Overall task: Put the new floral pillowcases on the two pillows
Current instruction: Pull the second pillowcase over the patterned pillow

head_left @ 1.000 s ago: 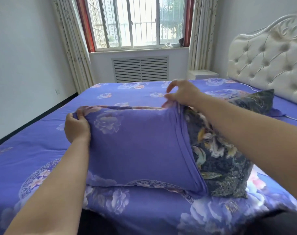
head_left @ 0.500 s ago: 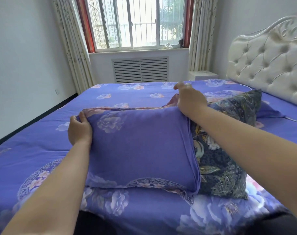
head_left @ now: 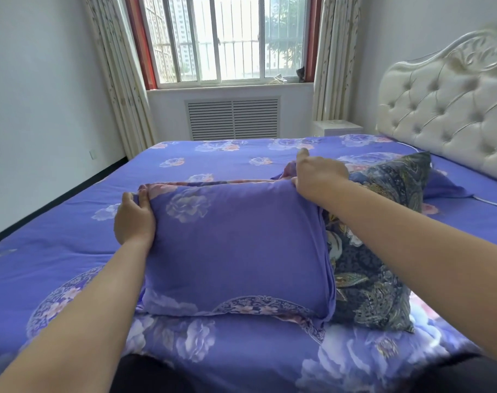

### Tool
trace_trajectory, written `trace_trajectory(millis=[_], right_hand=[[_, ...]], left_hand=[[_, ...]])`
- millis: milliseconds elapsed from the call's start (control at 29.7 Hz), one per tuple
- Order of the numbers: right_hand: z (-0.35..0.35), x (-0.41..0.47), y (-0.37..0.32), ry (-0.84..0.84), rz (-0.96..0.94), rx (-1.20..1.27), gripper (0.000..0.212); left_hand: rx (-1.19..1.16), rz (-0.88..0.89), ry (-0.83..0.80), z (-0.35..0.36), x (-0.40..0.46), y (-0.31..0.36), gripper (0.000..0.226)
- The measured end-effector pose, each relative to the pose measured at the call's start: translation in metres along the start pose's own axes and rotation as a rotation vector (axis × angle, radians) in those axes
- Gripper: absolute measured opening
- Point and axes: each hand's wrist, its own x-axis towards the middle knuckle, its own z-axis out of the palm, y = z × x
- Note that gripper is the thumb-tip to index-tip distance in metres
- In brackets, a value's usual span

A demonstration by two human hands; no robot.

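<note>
Pillowcase (head_left: 236, 245) drawn further over dark pillow (head_left: 372, 279), long axis left-right, opening rightward, left hand (head_left: 134, 219) gripping corner, right hand (head_left: 318, 177) fingers pinching hem

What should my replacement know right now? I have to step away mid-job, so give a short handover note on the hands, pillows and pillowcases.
Left hand grips the closed far-left corner of the purple floral pillowcase. Right hand holds its open edge at the top right.
The case covers most of the dark floral pillow; the right end is exposed, resting on the bed.
Left: pull the case over the rest, then dress the second pillow, which I cannot identify here.
</note>
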Motion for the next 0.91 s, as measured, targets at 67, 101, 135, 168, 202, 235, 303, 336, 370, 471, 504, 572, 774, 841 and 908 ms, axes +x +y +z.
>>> trace_trajectory(millis=[67, 101, 135, 168, 202, 235, 303, 336, 370, 471, 504, 572, 774, 841, 908], right_hand=[[0.002, -0.008, 0.004, -0.027, -0.026, -0.097, 0.047], [0.003, -0.009, 0.011, -0.003, -0.060, -0.134, 0.047], [0.005, -0.009, 0.021, 0.049, -0.093, -0.146, 0.044], [0.007, -0.005, 0.034, 0.112, -0.107, -0.142, 0.041], [0.009, 0.000, 0.048, 0.163, -0.094, -0.099, 0.037], [0.012, 0.004, 0.058, 0.194, -0.068, -0.051, 0.032], [0.018, 0.009, 0.066, 0.210, 0.004, 0.131, 0.022], [0.020, 0.009, 0.063, 0.200, 0.037, 0.232, 0.025], [0.021, 0.009, 0.061, 0.197, 0.047, 0.304, 0.033], [0.023, 0.016, 0.062, 0.164, -0.094, 0.126, 0.058], [0.022, 0.019, 0.064, 0.079, -0.134, 0.080, 0.065], [0.018, 0.020, 0.062, -0.185, -0.132, 0.109, 0.072], [0.008, 0.017, 0.048, -0.642, -0.205, 0.239, 0.052], [-0.004, 0.015, 0.047, -0.797, -0.212, 0.359, 0.042], [-0.013, 0.007, 0.047, -0.796, -0.251, 0.490, 0.021]], left_hand=[[0.012, 0.002, 0.000, -0.002, 0.000, -0.004, 0.046], [0.011, -0.003, 0.006, -0.004, 0.000, -0.007, 0.046], [0.007, -0.011, 0.015, -0.004, 0.000, -0.008, 0.046], [0.003, -0.007, 0.027, -0.004, -0.001, -0.008, 0.045], [0.000, 0.012, 0.039, -0.002, -0.002, -0.006, 0.045], [-0.005, 0.034, 0.046, 0.000, -0.003, -0.002, 0.044], [-0.003, 0.056, 0.044, 0.005, -0.002, 0.006, 0.043], [-0.002, 0.056, 0.044, 0.007, -0.001, 0.007, 0.043], [-0.004, 0.052, 0.045, 0.007, 0.001, 0.007, 0.043], [-0.029, 0.012, 0.041, 0.007, 0.001, -0.004, 0.044], [-0.033, -0.017, 0.045, 0.007, -0.001, -0.006, 0.045], [0.041, -0.024, 0.102, 0.005, -0.004, -0.003, 0.045], [0.273, 0.756, -0.385, 0.009, -0.029, 0.058, 0.090], [0.432, 0.722, -0.796, 0.001, -0.032, 0.083, 0.097], [0.549, 0.695, -0.968, -0.011, -0.030, 0.103, 0.076]])
